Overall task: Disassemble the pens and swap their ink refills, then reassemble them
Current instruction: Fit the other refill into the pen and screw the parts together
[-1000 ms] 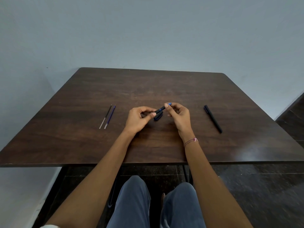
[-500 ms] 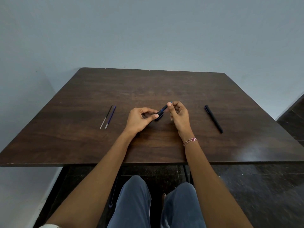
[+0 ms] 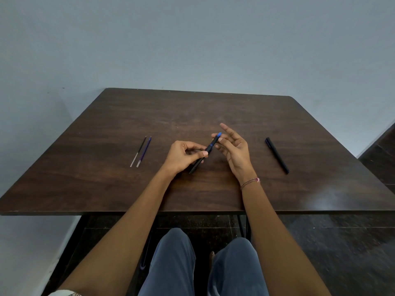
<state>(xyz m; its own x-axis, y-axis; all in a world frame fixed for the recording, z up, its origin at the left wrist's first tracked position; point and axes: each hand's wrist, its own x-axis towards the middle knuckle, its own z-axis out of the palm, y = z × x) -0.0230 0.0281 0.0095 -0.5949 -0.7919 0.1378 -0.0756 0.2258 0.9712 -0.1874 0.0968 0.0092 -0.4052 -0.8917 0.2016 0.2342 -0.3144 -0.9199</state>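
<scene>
A black pen with a blue tip (image 3: 210, 146) is tilted above the middle of the table. My left hand (image 3: 183, 155) pinches its barrel between thumb and fingers. My right hand (image 3: 234, 146) is just to the right of the pen with its fingers spread; its thumb and a fingertip touch the blue tip section. Two loose ink refills (image 3: 141, 151), one black and one purple, lie side by side on the left of the table. A second black pen (image 3: 277, 154) lies on the right, apart from both hands.
The dark wooden table (image 3: 213, 195) stands against a pale wall, its front edge near my knees. A dark tiled floor shows below and to the right.
The pen was held short between both hands; now it is at full length in my left hand, and my right hand has opened its fingers around the tip.
</scene>
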